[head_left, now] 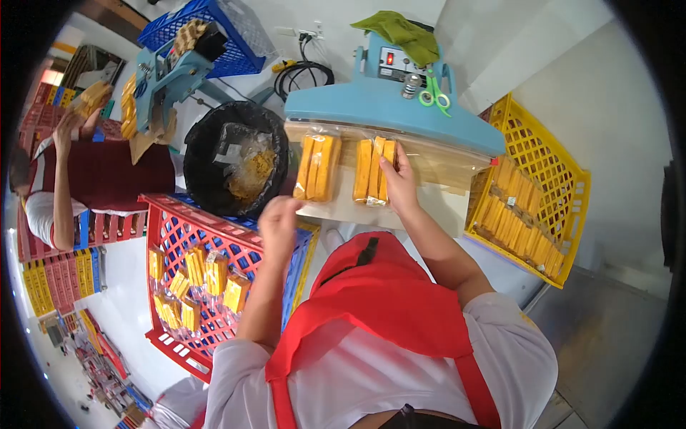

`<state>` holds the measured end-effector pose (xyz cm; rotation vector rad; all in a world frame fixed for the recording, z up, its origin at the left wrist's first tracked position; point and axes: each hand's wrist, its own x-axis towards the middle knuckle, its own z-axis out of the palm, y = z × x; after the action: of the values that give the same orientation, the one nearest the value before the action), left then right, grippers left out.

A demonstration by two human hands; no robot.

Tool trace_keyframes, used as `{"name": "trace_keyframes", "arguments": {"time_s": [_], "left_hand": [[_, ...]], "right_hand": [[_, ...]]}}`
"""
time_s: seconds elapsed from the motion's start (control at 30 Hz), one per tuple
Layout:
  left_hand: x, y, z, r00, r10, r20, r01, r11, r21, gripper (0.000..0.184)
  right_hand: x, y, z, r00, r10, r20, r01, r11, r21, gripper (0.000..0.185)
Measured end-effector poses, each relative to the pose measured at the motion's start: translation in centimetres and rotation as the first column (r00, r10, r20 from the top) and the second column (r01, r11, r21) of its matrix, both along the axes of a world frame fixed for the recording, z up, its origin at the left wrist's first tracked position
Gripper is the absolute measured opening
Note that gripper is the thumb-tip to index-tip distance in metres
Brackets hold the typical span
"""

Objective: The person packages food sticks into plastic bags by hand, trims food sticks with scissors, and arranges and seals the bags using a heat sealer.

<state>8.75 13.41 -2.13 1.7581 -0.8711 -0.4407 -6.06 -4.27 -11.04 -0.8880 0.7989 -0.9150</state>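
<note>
Two clear packs of yellow-orange sticks lie side by side at the front of a blue sealing machine (386,107). My right hand (401,179) holds the right pack (370,171) by its right edge, thumb on top. My left hand (280,218), fingers curled and slightly blurred, is beside the lower left corner of the left pack (314,168); what it grips, if anything, is too small to make out. Green scissors (434,94), a small metal-capped jar (411,86) and a green cloth (400,36) rest on the machine.
A red crate (207,357) with several packs stands at the lower left, near a black-lined bin (196,161). On the right is a yellow crate (579,207) full of packs. At the far left, a co-worker (107,175) holds a pack near another blue machine (153,100).
</note>
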Motion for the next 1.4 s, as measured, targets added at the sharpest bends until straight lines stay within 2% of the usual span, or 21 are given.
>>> {"name": "trace_keyframes", "arguments": {"time_s": [0.13,0.17,0.2,0.23,0.3,0.37,0.43,0.5,0.57,0.63,0.7,0.77,0.83,0.87,0.93,0.97,1.03,1.1,1.2,1.33,1.4], "left_hand": [[6.3,10.5,-0.6,0.914,0.406,0.011,-0.4,0.895,0.196,0.028],[9.2,14.6,-3.7,0.839,0.544,-0.017,-0.529,0.823,0.206,0.026],[8.4,15.4,-0.5,0.837,0.547,-0.015,-0.537,0.827,0.164,0.024],[9.5,17.5,-1.1,0.801,0.542,0.256,-0.583,0.803,0.122,0.023],[10.3,22.1,-1.8,0.747,0.633,0.202,-0.664,0.713,0.224,0.023],[10.9,26.1,-3.5,0.709,0.653,0.268,-0.706,0.649,0.285,0.021],[11.9,30.1,-6.3,0.683,0.593,0.426,-0.72,0.644,0.258,0.021],[11.5,32.5,-6.4,0.611,0.499,0.614,-0.787,0.464,0.406,0.025],[11.5,33.5,-5.3,0.665,0.619,0.419,-0.719,0.38,0.582,0.028],[10.9,32.4,-5.2,0.547,0.794,0.266,-0.773,0.357,0.525,0.026],[11.3,34.1,-11.0,0.606,0.748,0.269,-0.768,0.463,0.443,0.028],[10.8,32.0,-12.6,0.71,0.555,0.434,-0.704,0.529,0.474,0.032],[10.8,30.3,-14.8,0.894,0.23,0.384,-0.447,0.513,0.733,0.044],[10.0,29.8,-15.6,0.898,0.236,0.372,-0.44,0.516,0.735,0.044],[8.4,29.3,-16.0,0.85,0.416,0.324,-0.426,0.18,0.887,0.063],[8.0,30.0,-16.4,0.849,0.424,0.314,-0.419,0.178,0.89,0.063],[7.1,32.3,-18.4,0.912,0.276,0.303,-0.306,-0.033,0.951,0.072],[6.9,34.2,-19.6,0.888,0.194,0.417,-0.423,-0.012,0.906,0.077],[8.7,35.1,-19.2,0.891,0.029,0.453,-0.448,0.208,0.869,0.074],[10.7,34.8,-18.4,0.95,0.068,0.304,-0.311,0.255,0.915,0.085],[11.5,34.6,-18.2,0.961,0.138,0.241,-0.271,0.284,0.92,0.087]], "right_hand": [[2.1,0.6,0.0,0.995,0.005,-0.1,-0.009,0.999,-0.041,0.055],[2.5,0.7,0.0,0.995,0.023,-0.1,-0.027,0.999,-0.041,0.055],[2.8,0.7,0.0,0.996,0.019,-0.086,-0.022,0.999,-0.034,0.053],[3.0,0.7,0.0,0.997,0.016,-0.074,-0.018,0.999,-0.028,0.05],[2.8,0.5,-0.1,0.996,0.033,-0.086,-0.04,0.996,-0.081,0.046],[2.9,0.3,-0.5,0.995,0.041,-0.09,-0.056,0.984,-0.172,0.037],[2.5,-0.1,0.1,0.968,0.085,-0.238,-0.122,0.982,-0.144,0.035],[1.9,-0.3,0.1,0.935,0.205,-0.29,-0.247,0.962,-0.117,0.036],[1.6,0.3,1.2,0.907,0.098,-0.41,-0.167,0.977,-0.136,0.042],[0.6,-0.1,2.0,0.885,0.119,-0.449,-0.207,0.967,-0.15,0.048],[0.0,0.0,3.1,0.841,-0.095,-0.533,-0.032,0.974,-0.225,0.047],[-0.2,0.4,5.1,0.858,-0.149,-0.491,-0.012,0.951,-0.308,0.046],[0.5,1.1,7.3,0.873,-0.201,-0.444,0.016,0.922,-0.387,0.044],[0.9,1.9,8.6,0.872,-0.187,-0.452,-0.03,0.902,-0.43,0.04],[1.6,3.3,9.8,0.868,-0.164,-0.469,-0.089,0.877,-0.472,0.035],[1.6,3.9,10.1,0.84,-0.148,-0.523,-0.185,0.827,-0.531,0.031],[1.6,4.7,10.1,0.803,-0.131,-0.582,-0.296,0.759,-0.579,0.028],[1.6,5.3,9.3,0.814,0.027,-0.58,-0.382,0.777,-0.5,0.024],[1.8,6.0,8.1,0.771,0.072,-0.632,-0.422,0.802,-0.423,0.024],[4.4,8.2,8.5,0.73,0.177,-0.661,-0.523,0.767,-0.372,0.023],[6.4,9.7,9.3,0.632,0.321,-0.705,-0.696,0.634,-0.336,0.022]]}}
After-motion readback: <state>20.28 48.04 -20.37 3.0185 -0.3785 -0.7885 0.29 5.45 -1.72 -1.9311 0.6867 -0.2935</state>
